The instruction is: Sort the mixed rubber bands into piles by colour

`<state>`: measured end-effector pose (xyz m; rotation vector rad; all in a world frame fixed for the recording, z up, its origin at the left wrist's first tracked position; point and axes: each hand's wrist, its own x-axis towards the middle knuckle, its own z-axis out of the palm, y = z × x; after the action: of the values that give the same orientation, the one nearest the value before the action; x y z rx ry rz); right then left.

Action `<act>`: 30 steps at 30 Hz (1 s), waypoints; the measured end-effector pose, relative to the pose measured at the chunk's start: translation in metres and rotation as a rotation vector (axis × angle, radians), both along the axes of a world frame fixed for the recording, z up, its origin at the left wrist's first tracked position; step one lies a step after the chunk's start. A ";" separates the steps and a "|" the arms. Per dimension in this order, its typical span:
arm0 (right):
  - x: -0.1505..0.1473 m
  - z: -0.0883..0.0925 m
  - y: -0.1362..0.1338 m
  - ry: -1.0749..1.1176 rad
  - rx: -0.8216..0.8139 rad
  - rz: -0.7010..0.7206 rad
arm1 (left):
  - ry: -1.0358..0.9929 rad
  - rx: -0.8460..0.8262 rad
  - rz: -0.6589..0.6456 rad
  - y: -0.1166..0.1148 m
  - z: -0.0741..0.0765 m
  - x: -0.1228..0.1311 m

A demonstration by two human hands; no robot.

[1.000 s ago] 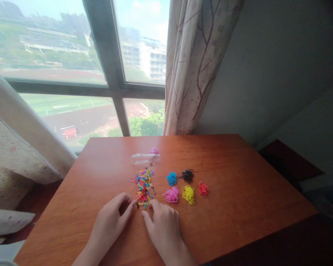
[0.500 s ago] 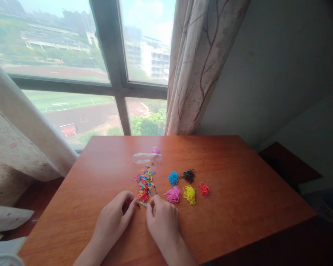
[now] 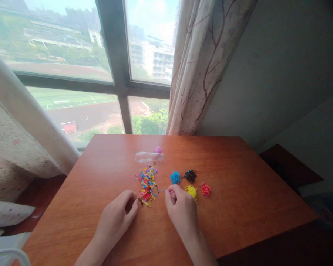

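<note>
My left hand [image 3: 118,212] rests at the near left of a mixed heap of small coloured rubber bands [image 3: 147,183]. Its thumb and forefinger are pinched together, with a black rubber band [image 3: 140,201] at their tips. My right hand [image 3: 182,207] is closed in a pinch above the pink rubber bands [image 3: 172,193], mostly covering them. A thin purplish rubber band [image 3: 163,190] sticks out from its fingertips, blurred. Just beyond that hand lie a yellow pile [image 3: 191,191], a blue pile [image 3: 174,177] and a black pile [image 3: 190,176]. Farther right is a red pile [image 3: 205,189].
A clear plastic bottle-shaped container [image 3: 148,157] lies behind the mixed heap, with a pink object [image 3: 157,149] beside it. The wooden table [image 3: 238,221] stands against a window, with curtains [image 3: 194,74] at both sides. A white item [image 3: 8,247] shows at lower left.
My right hand has moved right, from the near edge of the mixed heap to the pink pile. The left hand stays by the heap. The view has shifted slightly.
</note>
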<state>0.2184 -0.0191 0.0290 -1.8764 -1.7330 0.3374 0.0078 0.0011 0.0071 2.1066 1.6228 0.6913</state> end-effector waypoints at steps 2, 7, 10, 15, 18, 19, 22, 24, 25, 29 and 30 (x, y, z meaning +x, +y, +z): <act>0.017 0.004 0.010 -0.072 -0.011 -0.057 | 0.012 0.005 -0.007 0.000 -0.001 0.000; 0.043 0.006 0.036 -0.248 -0.104 -0.131 | 0.007 0.007 -0.018 0.000 -0.002 0.000; 0.047 0.006 0.044 -0.325 -0.145 -0.137 | 0.004 0.002 -0.023 0.000 -0.001 0.000; 0.052 0.009 0.044 -0.376 -0.156 -0.093 | 0.018 -0.015 -0.021 -0.001 -0.002 -0.001; 0.055 0.011 0.044 -0.411 -0.162 -0.061 | 0.025 -0.009 -0.017 -0.001 -0.004 -0.002; 0.056 0.012 0.044 -0.423 -0.164 -0.052 | 0.027 -0.007 -0.015 -0.001 -0.005 -0.002; 0.057 0.013 0.045 -0.456 -0.167 -0.027 | 0.030 -0.012 -0.012 0.000 -0.006 -0.002; 0.057 0.013 0.047 -0.472 -0.165 -0.009 | 0.030 -0.024 -0.012 0.000 -0.006 -0.001; 0.057 0.013 0.047 -0.477 -0.163 0.002 | 0.030 -0.028 -0.012 0.000 -0.006 -0.001; 0.056 0.012 0.048 -0.490 -0.154 0.036 | 0.026 -0.026 -0.011 0.000 -0.005 -0.001; 0.056 0.011 0.048 -0.490 -0.152 0.041 | 0.022 -0.024 -0.011 -0.001 -0.004 -0.001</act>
<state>0.2746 0.0294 0.0403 -2.1661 -2.1123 0.0187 0.0066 0.0006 0.0029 2.1119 1.6217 0.6436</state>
